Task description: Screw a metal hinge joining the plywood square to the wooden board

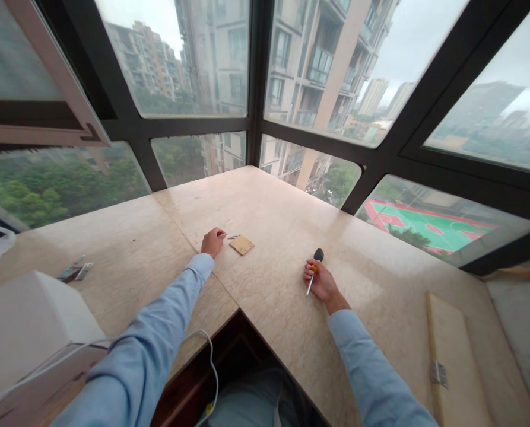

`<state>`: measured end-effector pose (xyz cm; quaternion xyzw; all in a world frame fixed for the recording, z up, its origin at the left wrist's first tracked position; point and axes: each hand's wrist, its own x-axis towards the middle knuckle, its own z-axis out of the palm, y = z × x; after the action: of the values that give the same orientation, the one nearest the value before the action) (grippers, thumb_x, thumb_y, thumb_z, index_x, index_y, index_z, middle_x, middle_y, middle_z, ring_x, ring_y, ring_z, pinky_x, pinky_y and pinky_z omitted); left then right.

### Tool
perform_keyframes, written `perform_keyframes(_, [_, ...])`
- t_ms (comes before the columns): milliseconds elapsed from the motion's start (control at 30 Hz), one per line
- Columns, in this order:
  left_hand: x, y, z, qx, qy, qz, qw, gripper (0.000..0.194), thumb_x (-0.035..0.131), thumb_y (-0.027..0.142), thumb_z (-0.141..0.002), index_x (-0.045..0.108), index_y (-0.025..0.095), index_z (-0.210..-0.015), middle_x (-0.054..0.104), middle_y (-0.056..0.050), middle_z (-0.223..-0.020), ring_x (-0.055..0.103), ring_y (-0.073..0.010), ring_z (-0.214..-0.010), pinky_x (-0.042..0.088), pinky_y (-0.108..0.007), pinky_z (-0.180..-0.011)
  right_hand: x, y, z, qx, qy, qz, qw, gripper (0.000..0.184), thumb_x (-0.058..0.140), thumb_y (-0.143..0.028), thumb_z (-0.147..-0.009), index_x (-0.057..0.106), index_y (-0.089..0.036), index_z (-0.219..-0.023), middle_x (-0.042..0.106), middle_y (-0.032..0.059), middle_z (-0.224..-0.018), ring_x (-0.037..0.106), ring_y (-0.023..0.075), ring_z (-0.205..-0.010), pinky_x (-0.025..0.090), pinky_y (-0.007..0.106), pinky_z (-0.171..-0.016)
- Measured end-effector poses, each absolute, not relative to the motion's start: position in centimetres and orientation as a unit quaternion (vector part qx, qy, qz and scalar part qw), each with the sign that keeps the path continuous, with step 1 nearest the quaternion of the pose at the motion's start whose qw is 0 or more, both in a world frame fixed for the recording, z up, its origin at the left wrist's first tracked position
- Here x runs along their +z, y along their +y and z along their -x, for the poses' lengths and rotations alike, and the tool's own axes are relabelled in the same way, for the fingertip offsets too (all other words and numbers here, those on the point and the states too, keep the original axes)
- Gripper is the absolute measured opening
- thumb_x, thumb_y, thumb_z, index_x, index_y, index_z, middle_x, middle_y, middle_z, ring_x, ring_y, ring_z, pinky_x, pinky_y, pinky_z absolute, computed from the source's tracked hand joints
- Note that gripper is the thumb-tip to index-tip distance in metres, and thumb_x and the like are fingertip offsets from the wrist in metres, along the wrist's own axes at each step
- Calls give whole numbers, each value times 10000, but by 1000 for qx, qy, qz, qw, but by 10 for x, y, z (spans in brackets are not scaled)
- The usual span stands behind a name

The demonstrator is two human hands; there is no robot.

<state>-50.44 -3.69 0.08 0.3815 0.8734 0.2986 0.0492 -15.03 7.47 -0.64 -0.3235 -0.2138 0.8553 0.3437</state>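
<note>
My left hand (213, 241) reaches forward over the beige stone worktop (282, 213), its fingers pinched on a small thin metal piece (232, 236). Just right of that hand lies a small square wooden block (241, 244). My right hand (319, 279) rests on the worktop, closed round a screwdriver (314, 268) with a black and yellow handle; its shaft points down toward me.
Small metal hinge parts (75, 271) lie at the left. A white box (24, 320) and a white cable (205, 356) are near the front left. A wooden board with a hinge (456, 362) lies at the right. Large windows surround the worktop.
</note>
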Motion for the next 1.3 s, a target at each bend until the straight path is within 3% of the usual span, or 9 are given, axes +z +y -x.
perform_keyframes(200, [24, -25, 450, 487, 773, -396, 93, 146, 579, 253, -765, 684, 162, -809, 710, -50, -775, 643, -181, -740, 490, -286, -716, -6, 65, 152, 823, -214, 395, 348, 179, 615, -130, -806, 484, -190, -700, 532, -41, -520, 460, 55, -400, 389, 142, -383])
perform_keyframes(367, [43, -16, 396, 546, 690, -444, 166, 229, 620, 329, -742, 702, 147, -854, 715, -68, -808, 646, -189, -728, 519, -305, -683, 11, 57, 127, 806, -211, 432, 347, 208, 575, -95, -812, 466, -193, -665, 517, -34, -478, 447, 69, -378, 371, 155, -362])
perform_keyframes(700, [52, 6, 251, 549, 579, -514, 315, 328, 701, 397, -708, 717, 134, -905, 715, -81, -829, 630, -162, -693, 514, -269, -595, 82, 31, -38, 773, -238, 381, 448, 166, 702, -152, -728, 542, -173, -686, 589, -28, -587, 483, 64, -446, 409, 183, -416])
perform_keyframes(1000, [31, 24, 103, 494, 484, -566, 448, 303, 651, 421, -764, 699, 145, -879, 703, -59, -754, 638, -159, -667, 505, -247, -541, 53, -22, -196, 652, -190, 451, 579, 258, 778, -206, -625, 522, -177, -637, 531, -67, -498, 448, 53, -379, 362, 184, -364])
perform_keyframes(1167, [17, 30, 39, 482, 443, -616, 438, 209, 616, 346, -820, 699, 164, -881, 719, -57, -793, 658, -161, -695, 532, -274, -616, 29, -28, -203, 575, -245, 527, 575, 279, 794, -270, -619, 531, -178, -628, 549, -48, -478, 424, 53, -353, 339, 180, -328])
perform_keyframes(1300, [6, 36, 10, 484, 419, -684, 350, 144, 581, 256, -873, 703, 189, -907, 733, -59, -864, 660, -164, -766, 529, -292, -695, 13, -22, -198, 555, -258, 555, 564, 287, 802, -309, -612, 550, -177, -651, 555, -45, -477, 437, 56, -352, 350, 167, -317])
